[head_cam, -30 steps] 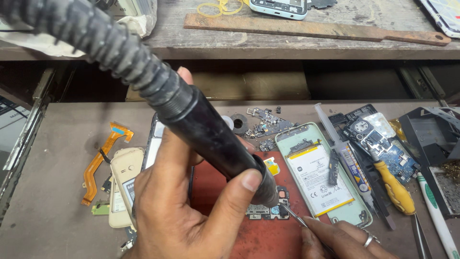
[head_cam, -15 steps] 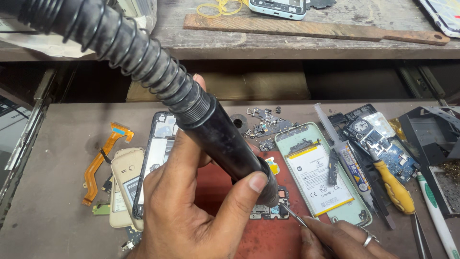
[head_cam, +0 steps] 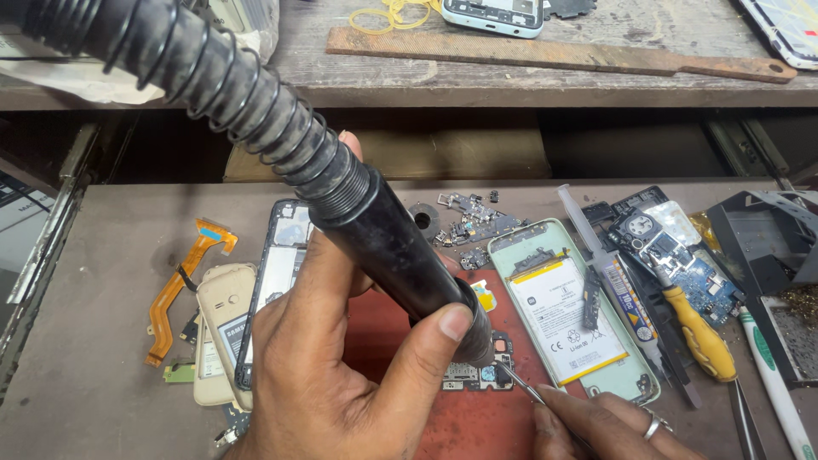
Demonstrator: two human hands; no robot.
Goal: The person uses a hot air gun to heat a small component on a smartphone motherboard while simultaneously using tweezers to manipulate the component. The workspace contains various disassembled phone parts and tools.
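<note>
Head view, looking down: the left hand (head_cam: 341, 375) wraps around a thick black cylindrical nozzle (head_cam: 409, 264) joined to a black ribbed hose (head_cam: 213, 77) that runs up and away to the upper left; the thumb presses along the nozzle near its tip, the fingers curl behind it; the nozzle tip hangs just above a small dark circuit board (head_cam: 477, 370) lying on a red mat (head_cam: 477, 426) on the worktop (head_cam: 94, 341); the right hand (head_cam: 605, 422), a ring on one finger, pinches thin metal tweezers (head_cam: 520, 385), whose points touch the board just beside the nozzle tip; just right of the nozzle lies an open pale-green phone back shell with a white battery (head_cam: 571, 319) inside it; further right of the right hand lie a yellow-handled screwdriver (head_cam: 694, 336), a blue circuit board (head_cam: 690, 273) and a white syringe-like tube (head_cam: 596, 247); left of the left hand lie a black phone frame (head_cam: 273, 281), partly hidden by the wrist, a beige old-style phone body (head_cam: 221, 332) and an orange flex ribbon cable (head_cam: 175, 290); beyond the hands, a wooden shelf (head_cam: 511, 77) carries a rusty flat metal bar (head_cam: 554, 53).
</note>
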